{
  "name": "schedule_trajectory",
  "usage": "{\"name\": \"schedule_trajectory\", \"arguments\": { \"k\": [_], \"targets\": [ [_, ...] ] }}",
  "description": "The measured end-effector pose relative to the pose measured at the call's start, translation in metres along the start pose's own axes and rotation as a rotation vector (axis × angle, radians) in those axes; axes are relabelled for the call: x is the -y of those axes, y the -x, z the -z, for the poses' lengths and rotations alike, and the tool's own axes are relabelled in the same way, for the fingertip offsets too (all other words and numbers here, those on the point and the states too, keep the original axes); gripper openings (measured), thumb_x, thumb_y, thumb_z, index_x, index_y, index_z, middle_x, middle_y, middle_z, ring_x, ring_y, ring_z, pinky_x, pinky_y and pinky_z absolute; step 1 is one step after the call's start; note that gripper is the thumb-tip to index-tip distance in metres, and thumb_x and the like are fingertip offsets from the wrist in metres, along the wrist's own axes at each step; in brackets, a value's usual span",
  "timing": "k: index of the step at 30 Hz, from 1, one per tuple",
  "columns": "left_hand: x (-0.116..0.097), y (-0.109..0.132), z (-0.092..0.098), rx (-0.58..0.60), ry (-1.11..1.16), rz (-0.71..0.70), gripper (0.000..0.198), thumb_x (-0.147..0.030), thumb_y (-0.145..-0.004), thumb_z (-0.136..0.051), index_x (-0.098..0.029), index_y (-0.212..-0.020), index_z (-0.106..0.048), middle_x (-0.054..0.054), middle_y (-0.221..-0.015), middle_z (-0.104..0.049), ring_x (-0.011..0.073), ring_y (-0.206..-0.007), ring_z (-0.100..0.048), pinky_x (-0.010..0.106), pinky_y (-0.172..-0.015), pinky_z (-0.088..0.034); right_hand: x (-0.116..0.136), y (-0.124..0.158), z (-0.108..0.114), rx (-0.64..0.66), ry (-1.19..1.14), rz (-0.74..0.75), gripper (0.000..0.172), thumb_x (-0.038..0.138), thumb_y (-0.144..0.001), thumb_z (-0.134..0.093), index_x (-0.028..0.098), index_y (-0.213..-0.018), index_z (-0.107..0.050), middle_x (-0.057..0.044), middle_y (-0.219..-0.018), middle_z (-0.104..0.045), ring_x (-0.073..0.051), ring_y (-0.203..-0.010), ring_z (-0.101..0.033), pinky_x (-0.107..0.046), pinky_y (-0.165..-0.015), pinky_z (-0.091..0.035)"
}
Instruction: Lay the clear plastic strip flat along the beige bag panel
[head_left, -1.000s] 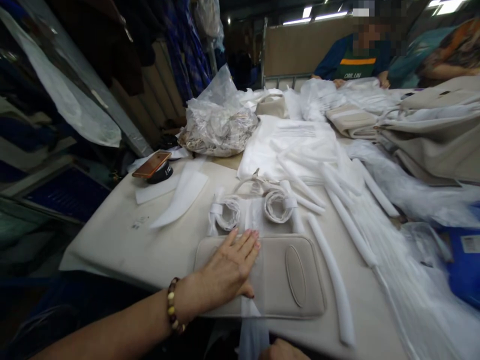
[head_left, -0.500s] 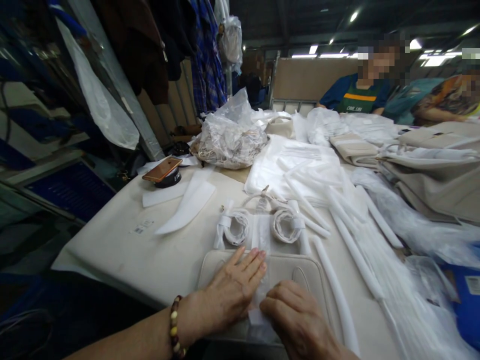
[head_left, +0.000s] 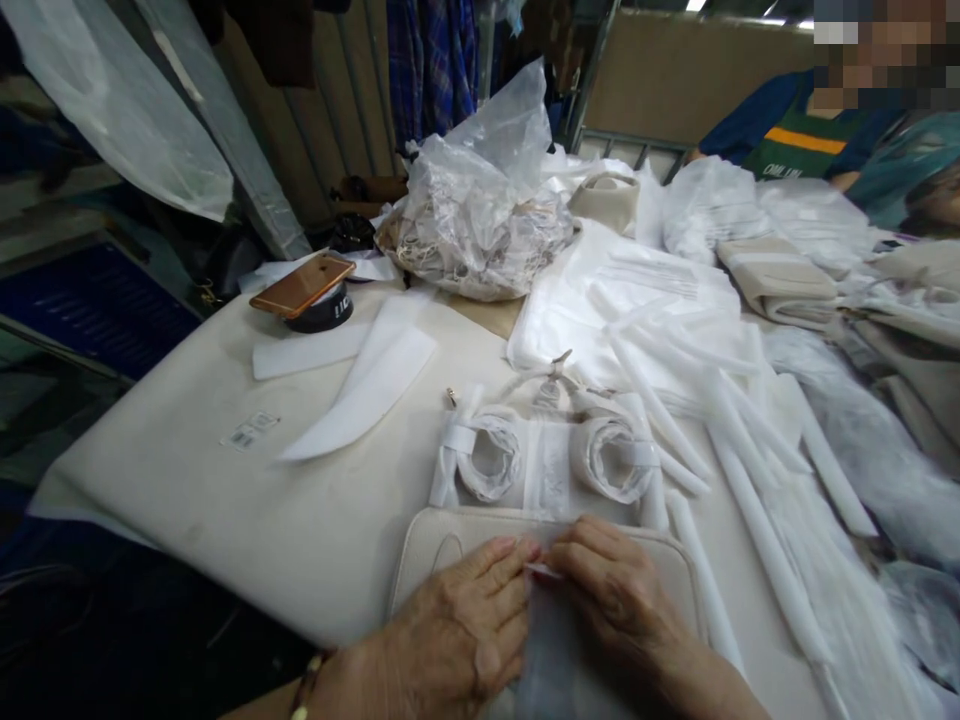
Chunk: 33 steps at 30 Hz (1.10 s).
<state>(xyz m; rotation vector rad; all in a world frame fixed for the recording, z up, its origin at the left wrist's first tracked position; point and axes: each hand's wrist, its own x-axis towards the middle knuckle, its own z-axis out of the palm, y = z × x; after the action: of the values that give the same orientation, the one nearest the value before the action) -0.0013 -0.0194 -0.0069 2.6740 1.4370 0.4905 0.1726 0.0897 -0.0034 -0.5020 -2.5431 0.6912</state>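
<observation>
Both my hands rest on a beige leather piece [head_left: 431,540] at the table's near edge. My left hand [head_left: 457,630] lies on it with fingers stretched toward the middle, touching a thin white strip [head_left: 541,570]. My right hand [head_left: 619,600] meets it there, fingertips pinching the same strip. Clear plastic film [head_left: 551,660] lies between my wrists. Just beyond the beige piece sit two wrapped white coils [head_left: 495,462] [head_left: 611,458].
White foam tubes [head_left: 750,480] fan out at the right. A crumpled plastic bag [head_left: 480,215] stands at the back. A phone [head_left: 302,285] lies on a black tape roll at the left, near white foam sheets [head_left: 360,395]. A person in a blue-green top [head_left: 795,140] works across the table.
The view has dipped down and closer. My right hand came up from the table's edge onto the beige piece and met my left hand at its middle, over the white strip.
</observation>
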Motion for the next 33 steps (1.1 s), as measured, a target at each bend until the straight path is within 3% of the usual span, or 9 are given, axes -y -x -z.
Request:
{"name": "schedule_trajectory", "arguments": {
  "k": [4, 9, 12, 15, 19, 22, 27, 31, 33],
  "targets": [
    [0.004, -0.002, -0.001, -0.072, 0.052, -0.012, 0.022, -0.025, -0.092, -0.050, -0.013, -0.102, -0.064, 0.006, -0.110, -0.068, 0.0189, -0.115, -0.055, 0.030, -0.111, -0.034, -0.002, -0.001, -0.003, 0.000, -0.016, -0.055, 0.028, 0.011, -0.094, -0.041, 0.017, -0.070, -0.055, -0.001, -0.063, -0.054, -0.013, -0.058, -0.046, -0.025, -0.056, -0.034],
    [0.011, 0.001, -0.015, -0.320, 0.129, -0.094, 0.019, -0.016, -0.089, -0.049, -0.012, -0.091, -0.067, 0.004, -0.097, -0.072, 0.0140, -0.101, -0.061, 0.026, -0.106, -0.037, -0.001, 0.002, -0.007, -0.010, -0.022, -0.100, 0.028, 0.006, -0.092, -0.041, 0.017, -0.068, -0.054, -0.001, -0.061, -0.051, -0.013, -0.055, -0.043, -0.026, -0.053, -0.030],
    [0.008, 0.002, -0.020, -0.437, 0.204, -0.097, 0.018, -0.016, -0.086, -0.052, -0.014, -0.073, -0.065, 0.003, -0.081, -0.071, 0.0131, -0.091, -0.064, 0.025, -0.087, -0.048, -0.001, 0.003, -0.008, -0.019, -0.024, -0.111, 0.028, 0.003, -0.089, -0.040, 0.017, -0.069, -0.053, -0.002, -0.063, -0.050, -0.013, -0.057, -0.042, -0.027, -0.053, -0.029],
    [-0.001, -0.002, -0.022, -0.508, 0.176, -0.067, 0.027, -0.014, -0.088, -0.047, -0.015, -0.066, -0.062, 0.000, -0.064, -0.064, 0.0136, -0.073, -0.063, 0.027, -0.068, -0.050, -0.002, 0.003, -0.010, -0.037, -0.040, -0.121, 0.029, 0.002, -0.088, -0.040, 0.018, -0.065, -0.050, -0.001, -0.062, -0.047, -0.013, -0.057, -0.040, -0.027, -0.053, -0.028],
    [-0.010, -0.006, -0.022, -0.377, -0.039, -0.055, 0.019, -0.016, -0.088, -0.052, -0.008, -0.096, -0.067, 0.009, -0.097, -0.070, 0.0221, -0.098, -0.062, 0.034, -0.086, -0.049, -0.002, 0.000, -0.011, -0.025, -0.041, -0.122, 0.028, 0.005, -0.088, -0.043, 0.017, -0.064, -0.050, -0.001, -0.062, -0.048, -0.013, -0.058, -0.040, -0.028, -0.055, -0.029],
    [-0.010, -0.007, -0.022, -0.271, -0.090, -0.065, 0.020, -0.022, -0.084, -0.064, -0.008, -0.097, -0.067, 0.011, -0.104, -0.069, 0.0251, -0.108, -0.058, 0.038, -0.098, -0.042, -0.001, 0.001, -0.010, -0.022, -0.027, -0.127, 0.029, 0.007, -0.090, -0.044, 0.016, -0.062, -0.050, -0.001, -0.061, -0.047, -0.013, -0.057, -0.040, -0.027, -0.054, -0.029],
    [-0.012, -0.006, -0.018, -0.203, -0.126, -0.030, 0.019, -0.020, -0.087, -0.059, -0.010, -0.100, -0.067, 0.010, -0.109, -0.068, 0.0247, -0.109, -0.058, 0.041, -0.101, -0.038, 0.001, -0.005, -0.010, -0.076, 0.049, -0.254, 0.027, 0.016, -0.090, -0.051, 0.018, -0.063, -0.050, 0.000, -0.063, -0.048, -0.013, -0.057, -0.045, -0.026, -0.053, -0.033],
    [-0.015, -0.004, -0.014, -0.174, -0.137, -0.032, 0.027, -0.021, -0.088, -0.059, -0.006, -0.110, -0.063, 0.010, -0.115, -0.065, 0.0242, -0.113, -0.055, 0.039, -0.103, -0.037, 0.010, -0.011, -0.003, -0.183, 0.117, -0.333, 0.003, 0.014, -0.088, -0.053, 0.015, -0.088, -0.056, -0.005, -0.079, -0.056, -0.016, -0.068, -0.054, -0.025, -0.060, -0.043],
    [-0.015, -0.003, -0.015, -0.169, -0.121, -0.024, 0.028, -0.022, -0.088, -0.058, -0.007, -0.112, -0.062, 0.009, -0.118, -0.064, 0.0246, -0.116, -0.053, 0.040, -0.106, -0.035, 0.014, 0.004, 0.013, -0.282, 0.138, -0.319, 0.015, 0.016, -0.089, -0.052, 0.014, -0.104, -0.055, -0.006, -0.088, -0.057, -0.015, -0.068, -0.054, -0.025, -0.061, -0.044]
  ]
}}
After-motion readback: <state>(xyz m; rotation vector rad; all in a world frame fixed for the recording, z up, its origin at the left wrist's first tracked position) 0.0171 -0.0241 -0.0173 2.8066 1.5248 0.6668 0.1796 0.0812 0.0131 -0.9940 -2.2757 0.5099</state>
